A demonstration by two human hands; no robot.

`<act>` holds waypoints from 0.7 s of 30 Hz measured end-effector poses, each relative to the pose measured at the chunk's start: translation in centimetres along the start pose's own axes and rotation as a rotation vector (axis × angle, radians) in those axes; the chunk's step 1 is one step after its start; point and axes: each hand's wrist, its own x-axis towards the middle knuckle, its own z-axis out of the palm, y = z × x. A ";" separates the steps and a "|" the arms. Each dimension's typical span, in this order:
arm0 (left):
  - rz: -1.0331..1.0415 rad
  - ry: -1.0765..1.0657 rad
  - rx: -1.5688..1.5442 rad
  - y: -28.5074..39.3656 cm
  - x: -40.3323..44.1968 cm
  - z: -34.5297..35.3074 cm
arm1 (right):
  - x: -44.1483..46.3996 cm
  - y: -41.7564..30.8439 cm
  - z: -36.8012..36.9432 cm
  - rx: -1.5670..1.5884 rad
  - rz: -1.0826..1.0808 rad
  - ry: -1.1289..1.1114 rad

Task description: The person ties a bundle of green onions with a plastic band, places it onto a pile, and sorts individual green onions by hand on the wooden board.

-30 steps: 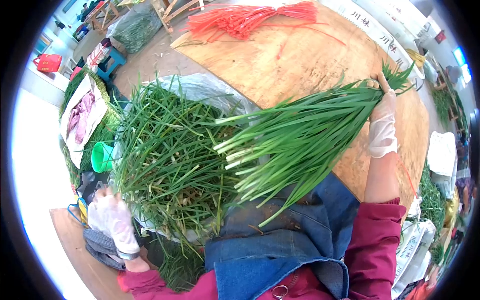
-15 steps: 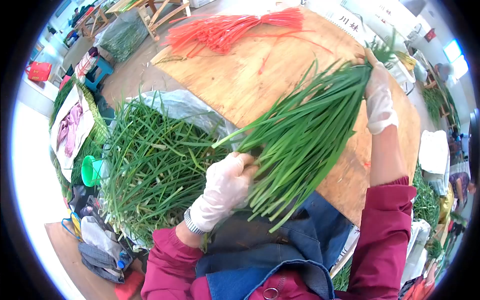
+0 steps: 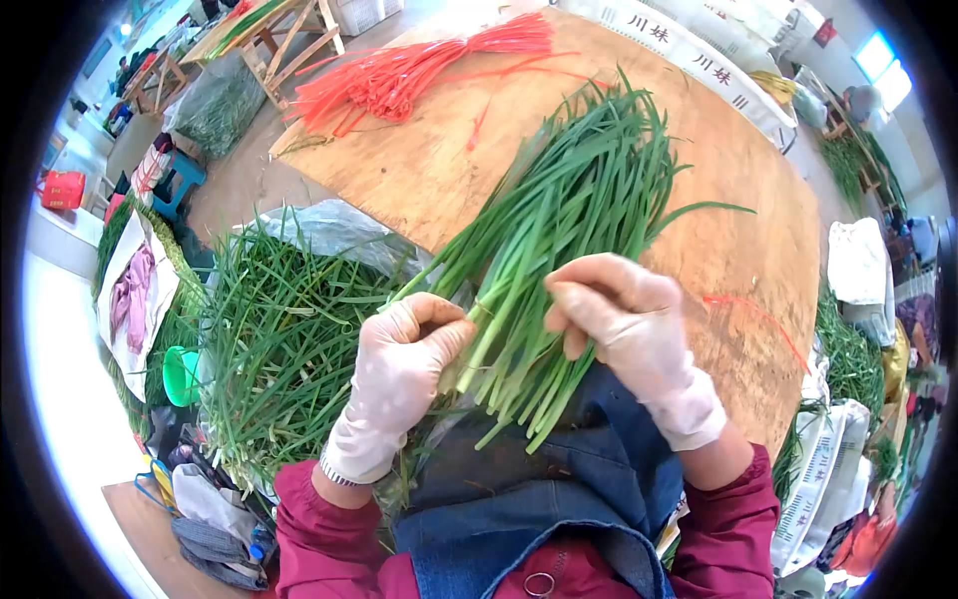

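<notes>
A long bunch of garlic chives (image 3: 584, 190) lies on the wooden board, leaf tips pointing away from me and pale cut ends hanging over the near edge. My left hand (image 3: 399, 369), in a thin white glove, pinches stems at the bunch's left side near the cut ends. At the right side of the stems, my gloved right hand (image 3: 639, 334) has its thumb and fingers pressed together; whatever they hold, if anything, is too small to make out. A large heap of loose chives (image 3: 289, 339) rests to the left on plastic sheeting.
Red plastic ties (image 3: 409, 80) lie bundled at the board's (image 3: 738, 220) far left, with a loose red strand (image 3: 768, 324) on the right. A green cup (image 3: 181, 376) stands left of the heap. White printed boxes (image 3: 689, 50) line the far edge.
My right hand has come down from the far leaf tips to the stem ends near my left hand. The bunch, held up before, now lies on the board.
</notes>
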 end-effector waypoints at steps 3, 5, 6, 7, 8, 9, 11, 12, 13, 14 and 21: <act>-0.018 -0.040 -0.015 1.1 -0.5 -0.1 | -0.2 0.8 1.5 -0.040 0.013 -0.027; -0.013 -0.066 0.017 1.7 -0.9 0.2 | -0.1 0.5 1.7 -0.060 0.148 0.012; -0.031 -0.088 0.001 1.8 -1.0 0.2 | -0.2 0.5 1.8 -0.068 0.220 0.034; -0.049 -0.111 -0.015 1.7 -1.1 0.2 | -0.2 1.2 1.9 0.003 0.230 0.077; -0.067 -0.132 -0.033 1.5 -1.0 0.2 | -0.3 1.6 2.0 0.079 0.255 0.100; -0.047 -0.144 -0.067 0.9 -0.9 0.3 | -0.5 2.0 2.1 0.156 0.281 0.120; -0.046 -0.136 -0.060 0.8 -1.1 0.9 | -0.7 2.7 2.5 0.366 0.324 0.140; -0.047 -0.135 -0.056 0.7 -1.2 1.2 | -0.8 2.9 2.4 0.394 0.319 0.138; -0.060 -0.117 -0.084 0.6 -1.2 1.3 | -0.9 3.1 2.3 0.422 0.313 0.137; -0.068 -0.127 -0.074 0.8 -1.1 1.1 | -1.0 3.2 2.2 0.450 0.306 0.135; -0.038 -0.143 -0.001 0.9 -0.6 -0.2 | -1.2 2.6 1.2 0.428 0.308 0.172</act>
